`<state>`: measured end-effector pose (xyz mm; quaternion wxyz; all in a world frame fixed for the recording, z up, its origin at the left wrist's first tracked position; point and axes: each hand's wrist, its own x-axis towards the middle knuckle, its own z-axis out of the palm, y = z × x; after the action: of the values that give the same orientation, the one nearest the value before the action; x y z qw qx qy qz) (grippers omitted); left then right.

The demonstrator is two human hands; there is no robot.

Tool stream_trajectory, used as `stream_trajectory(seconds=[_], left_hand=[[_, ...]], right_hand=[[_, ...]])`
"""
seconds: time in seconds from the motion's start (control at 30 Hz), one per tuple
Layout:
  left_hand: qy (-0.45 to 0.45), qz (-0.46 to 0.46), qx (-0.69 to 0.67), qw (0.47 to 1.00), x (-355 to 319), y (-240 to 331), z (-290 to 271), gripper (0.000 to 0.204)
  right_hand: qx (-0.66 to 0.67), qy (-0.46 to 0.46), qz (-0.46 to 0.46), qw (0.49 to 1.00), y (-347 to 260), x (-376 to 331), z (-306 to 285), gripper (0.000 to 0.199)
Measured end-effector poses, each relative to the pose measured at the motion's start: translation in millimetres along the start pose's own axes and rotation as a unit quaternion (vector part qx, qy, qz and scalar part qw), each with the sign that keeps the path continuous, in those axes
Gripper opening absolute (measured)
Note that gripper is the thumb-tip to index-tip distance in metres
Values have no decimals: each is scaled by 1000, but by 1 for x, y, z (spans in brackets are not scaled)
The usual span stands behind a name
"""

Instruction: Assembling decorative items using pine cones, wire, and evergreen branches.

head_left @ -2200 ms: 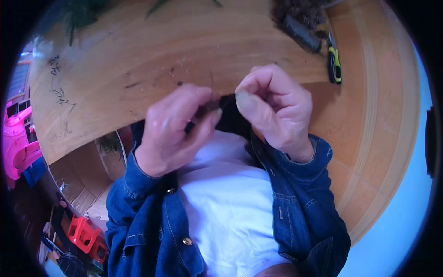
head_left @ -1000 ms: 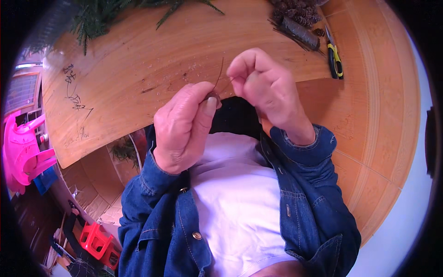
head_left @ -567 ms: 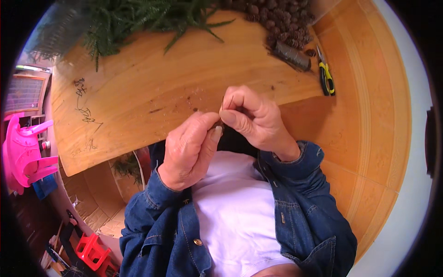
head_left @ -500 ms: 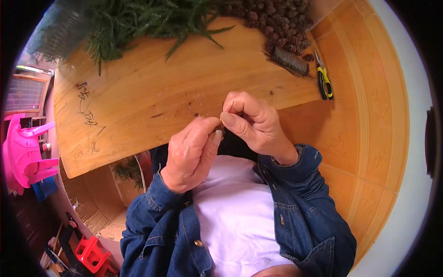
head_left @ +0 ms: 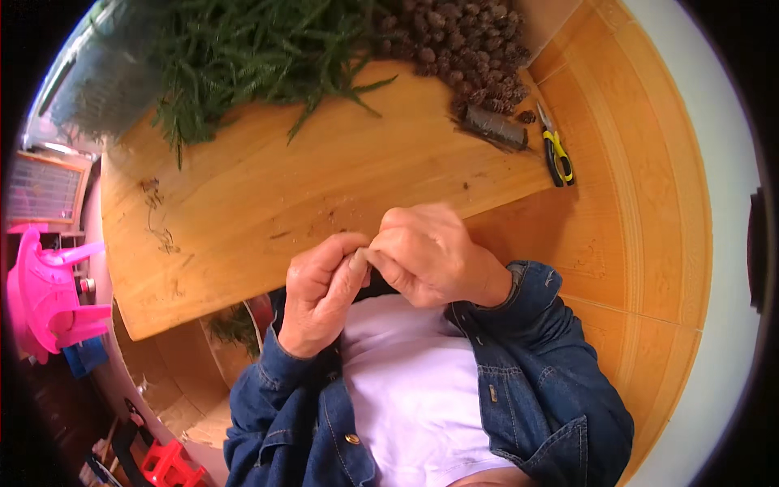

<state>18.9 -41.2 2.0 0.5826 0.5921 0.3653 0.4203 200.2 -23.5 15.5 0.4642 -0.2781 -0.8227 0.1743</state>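
My left hand (head_left: pixel 318 296) and my right hand (head_left: pixel 430 256) meet in front of my chest, just off the table's near edge. Thumb and forefinger are pinched closed on each, with the tips touching. Between them what they hold is almost wholly hidden; half a second ago thin dark strands like wire stood up from the right fingers. A dark bundle of thin wire-like pieces (head_left: pixel 495 128) lies at the table's right side. Beyond it is a heap of brown pine cones (head_left: pixel 466 49).
Green fir-like sprigs (head_left: pixel 251 73) cover the far left of the wooden table (head_left: pixel 243 203). Yellow-and-black pliers (head_left: pixel 557 154) lie at its right corner. A pink plastic chair (head_left: pixel 53 296) and a red stool (head_left: pixel 170 464) stand left, near an open cardboard box (head_left: pixel 174 365).
Both hands have come lower in the view, and the right hand has turned so its knuckles hide the strands. The table and its things appear shifted as my head moved.
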Motion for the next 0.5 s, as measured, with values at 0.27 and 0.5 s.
stream_trajectory(seconds=[0.27,0.5], left_hand=[[-39,-100,-81,991,-6,5,-1,25],[-71,-141,-128,979,-5,1,-8,31]], right_hand=[[62,23,56,996,8,-12,7,14],[-27,-36,39,998,2,-17,-11,15]])
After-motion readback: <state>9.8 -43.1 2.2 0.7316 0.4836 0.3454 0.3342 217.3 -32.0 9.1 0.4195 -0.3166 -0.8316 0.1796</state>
